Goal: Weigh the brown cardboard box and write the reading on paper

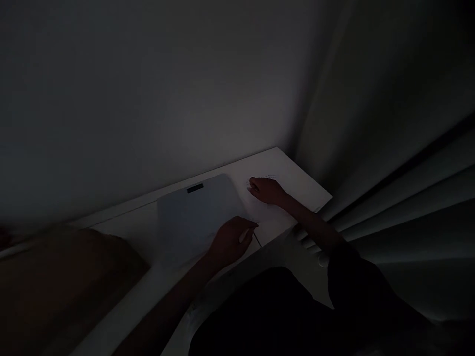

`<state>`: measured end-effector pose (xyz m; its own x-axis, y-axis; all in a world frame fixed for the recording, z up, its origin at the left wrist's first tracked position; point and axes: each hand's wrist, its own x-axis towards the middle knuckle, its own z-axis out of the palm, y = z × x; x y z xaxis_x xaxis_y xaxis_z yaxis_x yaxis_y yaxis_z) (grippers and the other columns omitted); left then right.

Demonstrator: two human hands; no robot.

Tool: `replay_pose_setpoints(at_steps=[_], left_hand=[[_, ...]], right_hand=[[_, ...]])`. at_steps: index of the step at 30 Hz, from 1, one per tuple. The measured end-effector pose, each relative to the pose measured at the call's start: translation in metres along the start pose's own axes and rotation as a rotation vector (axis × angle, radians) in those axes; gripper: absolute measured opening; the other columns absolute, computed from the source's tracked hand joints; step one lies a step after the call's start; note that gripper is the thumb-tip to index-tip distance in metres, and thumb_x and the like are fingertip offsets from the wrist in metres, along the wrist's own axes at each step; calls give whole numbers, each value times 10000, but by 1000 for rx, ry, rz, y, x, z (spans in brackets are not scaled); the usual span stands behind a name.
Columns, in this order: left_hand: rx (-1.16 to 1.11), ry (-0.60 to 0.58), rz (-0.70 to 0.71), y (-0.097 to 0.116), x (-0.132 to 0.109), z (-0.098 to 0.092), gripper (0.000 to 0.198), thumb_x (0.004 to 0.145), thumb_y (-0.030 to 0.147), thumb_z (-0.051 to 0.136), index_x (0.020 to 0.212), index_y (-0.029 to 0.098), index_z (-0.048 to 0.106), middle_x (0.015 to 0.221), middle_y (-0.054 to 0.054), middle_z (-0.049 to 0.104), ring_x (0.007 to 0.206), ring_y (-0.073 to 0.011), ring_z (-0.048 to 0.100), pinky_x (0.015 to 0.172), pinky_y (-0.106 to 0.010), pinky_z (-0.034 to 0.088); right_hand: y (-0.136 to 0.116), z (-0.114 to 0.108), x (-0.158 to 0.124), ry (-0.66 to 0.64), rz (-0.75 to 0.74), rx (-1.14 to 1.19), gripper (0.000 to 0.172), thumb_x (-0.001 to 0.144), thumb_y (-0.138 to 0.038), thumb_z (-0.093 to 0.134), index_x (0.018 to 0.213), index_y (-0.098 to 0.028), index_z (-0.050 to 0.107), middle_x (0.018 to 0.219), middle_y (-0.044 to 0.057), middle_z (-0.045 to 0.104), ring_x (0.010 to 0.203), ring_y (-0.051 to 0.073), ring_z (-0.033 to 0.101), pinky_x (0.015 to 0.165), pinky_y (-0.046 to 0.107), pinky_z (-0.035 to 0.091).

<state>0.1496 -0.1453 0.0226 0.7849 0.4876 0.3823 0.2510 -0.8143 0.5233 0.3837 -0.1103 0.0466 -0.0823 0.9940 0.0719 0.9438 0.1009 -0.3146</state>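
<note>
Two hands (232,242) (265,190), one white board (200,215)

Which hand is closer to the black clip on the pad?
Left. The left hand rests at the pad's near right corner, holding a thin stick, below the clip. The right hand lies on the desk beyond the pad's right edge.

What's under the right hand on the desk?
The right hand rests palm-down on the white desk, on or beside faint marks or a sheet. Whatever lies directly beneath the palm is covered, and the dim light hides the rest.
</note>
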Motion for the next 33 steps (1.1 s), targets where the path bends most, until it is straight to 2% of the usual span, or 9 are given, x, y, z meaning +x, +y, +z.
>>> replay_pose_setpoints(at_steps=[6,9,11,14,16,20,26,29,33], left_hand=[[284,-321,138,20,59,35,329,1004,219,404,1231,183,640,1126,-85,716,1060,-237,659,903,-405,584],[424,-429,186,31,84,51,290,972,150,415,1152,149,643,1028,-98,693,981,-266,648,821,-421,574],[439,-445,212,32,96,65,284,963,120,387,1076,135,647,978,-106,678,946,-274,645,789,-417,562],[458,-439,227,27,107,85,366,968,99,318,1190,110,608,1151,-149,660,1064,-287,633,814,-402,555],[454,-433,224,21,110,96,399,973,107,317,1286,119,563,1257,-150,629,1135,-286,613,825,-383,555],[424,-437,188,13,110,105,367,985,157,342,1270,154,574,1201,-130,641,1076,-273,623,788,-371,558],[407,-474,160,12,108,103,324,973,148,326,1166,157,586,1060,-116,634,914,-256,615,694,-371,540],[409,-466,148,12,108,104,319,976,166,307,1141,164,580,1024,-115,617,868,-263,604,644,-374,534],[397,-462,87,10,111,106,334,968,170,317,1193,171,563,1106,-132,607,937,-277,606,658,-383,559]], right_hand=[[40,5,17,-90,35,-170,342,1031,-479,444,1149,-167,522,1052,90,704,839,190,617,580,286,240],[47,17,25,-127,-4,-206,419,1011,-536,466,1193,-163,521,1083,102,707,887,215,643,584,290,271],[49,24,29,-135,-57,-196,437,998,-553,486,1189,-162,529,1138,107,698,938,222,646,592,291,288],[50,30,32,-125,-112,-165,355,1020,-472,459,1170,-160,538,1181,102,685,947,206,632,598,290,282],[49,31,33,-122,-118,-158,273,1030,-369,421,1168,-163,536,1132,93,693,878,185,611,589,292,251],[47,23,31,-128,-111,-79,203,1000,-281,418,1134,-174,526,971,58,678,718,136,512,572,289,207],[57,-6,26,-46,-123,308,199,998,-299,417,1140,-189,502,801,-8,564,641,86,439,608,239,279],[77,-18,34,67,-103,599,256,994,-378,414,1118,-192,539,800,-4,551,683,93,490,649,225,363],[112,-22,47,150,40,1047,282,907,-417,448,1010,-174,548,808,27,571,698,110,558,639,238,427]])
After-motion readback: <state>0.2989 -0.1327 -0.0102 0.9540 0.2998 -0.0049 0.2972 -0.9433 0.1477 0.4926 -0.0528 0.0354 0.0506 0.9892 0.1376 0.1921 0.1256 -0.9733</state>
